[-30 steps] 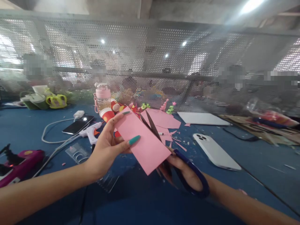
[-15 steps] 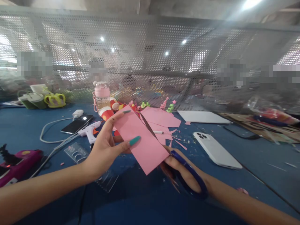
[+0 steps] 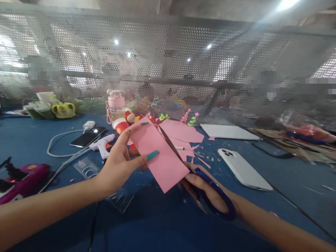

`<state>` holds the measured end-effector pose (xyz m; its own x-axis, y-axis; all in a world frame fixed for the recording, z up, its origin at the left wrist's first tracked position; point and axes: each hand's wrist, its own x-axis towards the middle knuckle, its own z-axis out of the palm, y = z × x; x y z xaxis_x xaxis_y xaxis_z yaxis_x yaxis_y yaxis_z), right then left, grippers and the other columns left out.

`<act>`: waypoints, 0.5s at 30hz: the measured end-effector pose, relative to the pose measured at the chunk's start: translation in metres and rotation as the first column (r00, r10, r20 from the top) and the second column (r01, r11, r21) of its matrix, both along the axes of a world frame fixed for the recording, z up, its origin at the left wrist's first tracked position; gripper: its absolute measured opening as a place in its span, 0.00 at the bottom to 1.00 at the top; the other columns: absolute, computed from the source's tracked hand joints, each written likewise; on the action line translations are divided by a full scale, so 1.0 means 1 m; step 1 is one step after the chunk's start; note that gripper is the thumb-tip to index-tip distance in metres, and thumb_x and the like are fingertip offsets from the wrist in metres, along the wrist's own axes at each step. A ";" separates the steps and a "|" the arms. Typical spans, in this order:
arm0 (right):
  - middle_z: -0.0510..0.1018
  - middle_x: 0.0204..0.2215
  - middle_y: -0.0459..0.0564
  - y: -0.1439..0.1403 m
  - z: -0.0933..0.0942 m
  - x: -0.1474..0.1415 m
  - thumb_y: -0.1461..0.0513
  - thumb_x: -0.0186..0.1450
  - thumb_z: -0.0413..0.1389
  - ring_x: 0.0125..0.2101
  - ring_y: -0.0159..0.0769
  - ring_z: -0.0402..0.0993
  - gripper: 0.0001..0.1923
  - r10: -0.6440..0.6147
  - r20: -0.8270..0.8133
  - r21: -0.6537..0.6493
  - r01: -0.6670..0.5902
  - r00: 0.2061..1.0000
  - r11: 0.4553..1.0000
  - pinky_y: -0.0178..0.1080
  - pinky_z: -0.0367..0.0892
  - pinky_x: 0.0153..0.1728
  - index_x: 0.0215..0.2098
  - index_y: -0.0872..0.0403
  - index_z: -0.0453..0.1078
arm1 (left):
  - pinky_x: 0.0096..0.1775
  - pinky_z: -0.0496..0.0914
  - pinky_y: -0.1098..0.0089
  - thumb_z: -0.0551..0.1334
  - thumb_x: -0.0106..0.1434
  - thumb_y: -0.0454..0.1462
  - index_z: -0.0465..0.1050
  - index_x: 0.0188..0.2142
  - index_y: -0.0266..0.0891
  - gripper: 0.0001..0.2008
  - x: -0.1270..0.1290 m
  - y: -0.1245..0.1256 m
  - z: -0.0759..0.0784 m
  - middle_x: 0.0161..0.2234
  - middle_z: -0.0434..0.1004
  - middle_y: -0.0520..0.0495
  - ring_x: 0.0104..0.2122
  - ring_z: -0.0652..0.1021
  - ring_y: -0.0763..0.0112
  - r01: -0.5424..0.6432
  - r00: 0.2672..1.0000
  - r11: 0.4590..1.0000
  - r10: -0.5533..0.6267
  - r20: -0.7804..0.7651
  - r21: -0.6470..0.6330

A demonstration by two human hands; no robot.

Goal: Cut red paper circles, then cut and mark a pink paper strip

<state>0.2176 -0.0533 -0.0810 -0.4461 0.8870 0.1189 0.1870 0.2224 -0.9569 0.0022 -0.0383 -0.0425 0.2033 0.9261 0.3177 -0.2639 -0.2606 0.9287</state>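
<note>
My left hand (image 3: 123, 159) grips a pink sheet of paper (image 3: 162, 159) by its left side, thumb on the front face. In my right hand (image 3: 198, 183) is a pair of blue-handled scissors (image 3: 223, 204), with the fingers through the handle. One dark blade lies along the paper's upper right edge; the other blade is hidden behind the sheet. Behind the held paper, more pink paper (image 3: 181, 131) lies on the table with thin pink offcuts (image 3: 204, 162) beside it. A white marker (image 3: 179, 148) rests on that paper.
A white phone (image 3: 243, 169) lies to the right, a black phone (image 3: 88, 136) to the left. Near the left forearm are a glue gun (image 3: 102, 145), a clear stencil ruler (image 3: 86, 168) and a purple power strip (image 3: 28, 180). A pink-lidded bottle (image 3: 116, 106) stands before the perforated metal screen (image 3: 162, 63).
The view has shifted slightly, so most things sit a little further right. Both hands keep their holds on the paper and scissors, and the scissor handles have tilted slightly.
</note>
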 end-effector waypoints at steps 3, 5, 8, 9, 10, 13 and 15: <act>0.59 0.12 0.37 -0.001 0.000 0.000 0.44 0.62 0.48 0.11 0.26 0.53 0.20 0.009 -0.007 0.019 -0.009 1.000 1.000 0.31 0.51 0.12 0.26 0.51 0.61 | 0.29 0.80 0.71 0.71 0.48 0.31 0.62 0.53 0.47 0.34 0.000 -0.001 0.001 0.49 0.72 0.48 0.32 0.80 0.68 -0.007 1.000 1.000 0.007 -0.004 -0.027; 0.59 0.12 0.37 -0.002 0.001 0.000 0.45 0.62 0.48 0.11 0.26 0.53 0.19 0.016 -0.012 0.004 -0.016 1.000 1.000 0.31 0.50 0.12 0.27 0.51 0.61 | 0.28 0.79 0.72 0.71 0.49 0.32 0.61 0.53 0.46 0.34 0.000 -0.001 0.002 0.48 0.73 0.48 0.32 0.80 0.68 -0.007 1.000 0.999 0.007 -0.004 -0.039; 0.60 0.13 0.37 -0.004 0.004 -0.003 0.46 0.62 0.48 0.12 0.25 0.53 0.18 0.001 -0.030 0.000 -0.001 1.000 1.000 0.31 0.52 0.13 0.27 0.51 0.61 | 0.28 0.79 0.73 0.71 0.49 0.31 0.61 0.53 0.46 0.34 -0.001 0.000 0.003 0.49 0.72 0.47 0.33 0.80 0.68 -0.001 1.000 0.999 0.001 0.002 -0.037; 0.60 0.14 0.37 -0.005 0.005 -0.004 0.47 0.62 0.49 0.12 0.25 0.53 0.17 -0.014 -0.034 -0.004 0.014 0.999 1.000 0.31 0.52 0.13 0.27 0.51 0.61 | 0.28 0.79 0.73 0.71 0.48 0.31 0.61 0.53 0.46 0.34 -0.001 0.000 0.003 0.50 0.72 0.47 0.33 0.80 0.69 0.002 1.000 0.999 -0.002 0.003 -0.032; 0.60 0.14 0.38 -0.006 0.006 -0.004 0.47 0.62 0.49 0.12 0.25 0.53 0.17 -0.032 -0.032 -0.009 0.032 0.999 0.999 0.30 0.53 0.13 0.27 0.51 0.61 | 0.28 0.79 0.73 0.71 0.48 0.31 0.61 0.53 0.46 0.34 -0.002 0.000 0.003 0.51 0.71 0.47 0.33 0.80 0.68 0.004 1.000 1.000 -0.004 0.002 -0.026; 0.61 0.14 0.38 -0.008 0.010 -0.006 0.47 0.61 0.50 0.12 0.26 0.55 0.17 -0.064 0.006 -0.032 0.065 0.998 0.997 0.31 0.53 0.12 0.26 0.51 0.61 | 0.27 0.79 0.73 0.71 0.48 0.30 0.61 0.53 0.46 0.34 -0.002 -0.001 0.003 0.52 0.71 0.47 0.34 0.80 0.66 0.007 1.000 1.000 -0.007 -0.014 -0.004; 0.61 0.13 0.38 -0.008 0.011 -0.006 0.47 0.60 0.50 0.11 0.27 0.56 0.17 -0.064 0.034 -0.039 0.065 0.997 0.997 0.31 0.54 0.12 0.26 0.51 0.61 | 0.27 0.79 0.73 0.71 0.49 0.30 0.61 0.53 0.46 0.34 -0.002 -0.001 0.004 0.51 0.71 0.47 0.34 0.80 0.66 0.001 1.000 1.000 -0.001 -0.026 0.011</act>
